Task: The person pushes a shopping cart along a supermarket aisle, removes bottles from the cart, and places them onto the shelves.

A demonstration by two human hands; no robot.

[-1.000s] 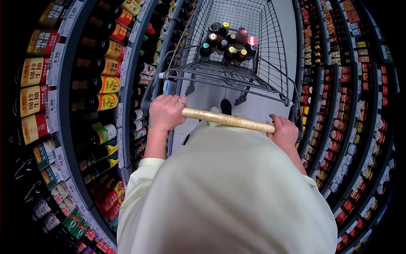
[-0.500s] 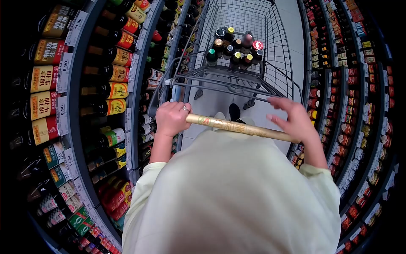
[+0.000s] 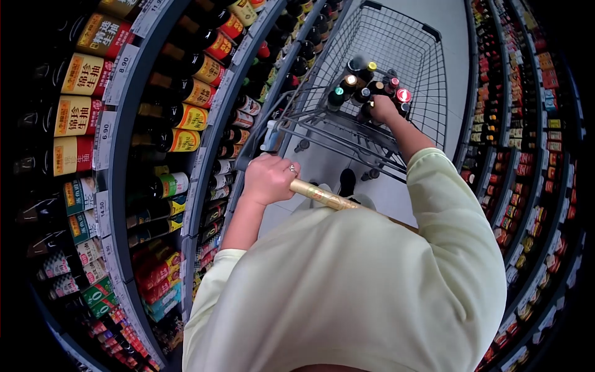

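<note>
Bottles stood upright in a tight bunch in the near part of the shopping cart. The right arm was stretched forward beyond the handle, its bare forearm slanting out of a pale sleeve, and the right hand pointed down over the near right of the bunch. Its fingers bent toward the bottle tops; whether they had closed round one I could not tell, as the hand hid the contact. A red-capped bottle stood just beside that hand, to its right, while a green-capped bottle stood at the bunch's left edge, apart from the fingers. The left hand, wearing a ring, was wrapped round the handle's left end, well apart from the bottles, knuckles uppermost.
</note>
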